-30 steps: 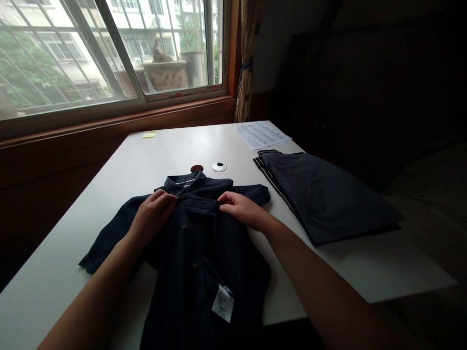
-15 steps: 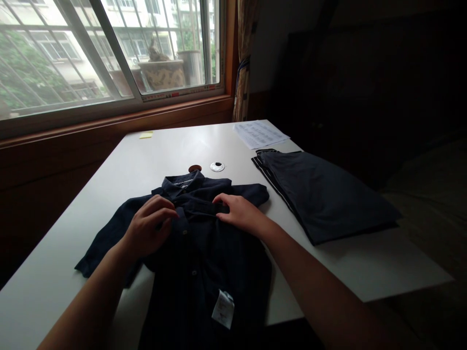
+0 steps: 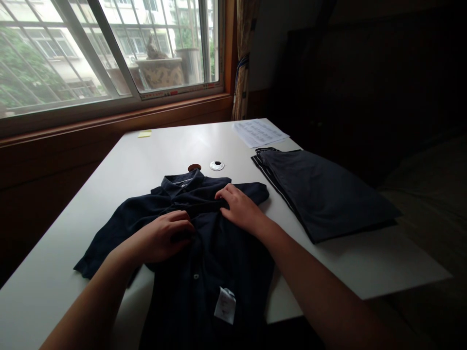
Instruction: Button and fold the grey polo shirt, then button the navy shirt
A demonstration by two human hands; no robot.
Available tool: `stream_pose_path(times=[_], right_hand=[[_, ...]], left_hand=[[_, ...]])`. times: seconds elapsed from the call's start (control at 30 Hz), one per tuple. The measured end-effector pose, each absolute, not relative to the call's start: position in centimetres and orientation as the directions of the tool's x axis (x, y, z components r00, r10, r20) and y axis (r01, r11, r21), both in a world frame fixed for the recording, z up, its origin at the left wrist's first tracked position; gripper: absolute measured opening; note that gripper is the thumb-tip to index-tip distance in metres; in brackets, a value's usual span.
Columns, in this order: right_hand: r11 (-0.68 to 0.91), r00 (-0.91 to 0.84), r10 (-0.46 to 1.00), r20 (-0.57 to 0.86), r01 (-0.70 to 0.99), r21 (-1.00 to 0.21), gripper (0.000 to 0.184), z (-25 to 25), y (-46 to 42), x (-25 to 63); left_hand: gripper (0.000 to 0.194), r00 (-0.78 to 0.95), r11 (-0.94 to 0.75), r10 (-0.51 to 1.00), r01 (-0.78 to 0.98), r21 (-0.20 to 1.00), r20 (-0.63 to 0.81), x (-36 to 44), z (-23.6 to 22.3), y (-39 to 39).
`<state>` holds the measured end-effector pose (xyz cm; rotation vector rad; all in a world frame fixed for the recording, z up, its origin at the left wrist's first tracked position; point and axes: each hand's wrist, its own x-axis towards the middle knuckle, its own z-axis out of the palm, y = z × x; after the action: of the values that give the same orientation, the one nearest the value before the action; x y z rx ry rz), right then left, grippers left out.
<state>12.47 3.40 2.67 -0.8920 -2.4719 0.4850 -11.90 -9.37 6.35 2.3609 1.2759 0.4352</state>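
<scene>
A dark navy button-up shirt (image 3: 219,253) lies front up, its collar toward the far side and its short sleeves out to the sides. My left hand (image 3: 171,236) is closed at the button placket on the chest, with its fingers curled into the cloth and the thumb partly hidden. On the right side of the chest rests my right hand (image 3: 241,209), its thumb and fingers apart against the fabric. Below the hands a pale button (image 3: 196,276) shows on the front. A white label (image 3: 225,306) lies on the lower part of the shirt.
The white table (image 3: 91,184) carries folded dark shorts or trousers (image 3: 324,194) at the right. Printed papers (image 3: 259,132) and a yellow sticky note (image 3: 145,133) lie near the far edge. Behind the collar are a round hole (image 3: 194,167) and a white ring (image 3: 217,166). A window stands beyond.
My left hand has shifted right and slightly nearer along the placket, covering the button seen before. My right hand has moved up a little, its thumb and fingers still apart.
</scene>
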Motion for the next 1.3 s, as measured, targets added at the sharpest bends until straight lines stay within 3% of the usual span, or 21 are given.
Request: stream_pose_path(times=[0.1, 0.23, 0.67, 1.3], right_hand=[[0.788, -0.69, 0.611, 0.388, 0.479, -0.386, 0.024, 2.9, 3.2, 12.2], [0.829, -0.732, 0.553, 0.397, 0.435, -0.352, 0.013, 2.9, 2.8, 11.8], [0.799, -0.735, 0.598, 0.32, 0.516, -0.309, 0.02, 2.0, 2.6, 11.5], [0.748, -0.734, 0.642, 0.222, 0.537, -0.389, 0.015, 1.8, 2.7, 11.2]], left_hand=[[0.021, 0.543, -0.49, 0.839, 0.717, 0.495, 0.044, -11.8, 6.0, -9.3], [0.02, 0.555, -0.493, 0.832, 0.732, 0.47, 0.009, -11.6, 5.4, -9.1], [0.011, 0.579, -0.517, 0.815, 0.745, 0.423, -0.025, -11.2, 4.9, -9.0], [0.012, 0.52, -0.46, 0.853, 0.792, 0.402, -0.05, -10.8, 4.7, -9.2]])
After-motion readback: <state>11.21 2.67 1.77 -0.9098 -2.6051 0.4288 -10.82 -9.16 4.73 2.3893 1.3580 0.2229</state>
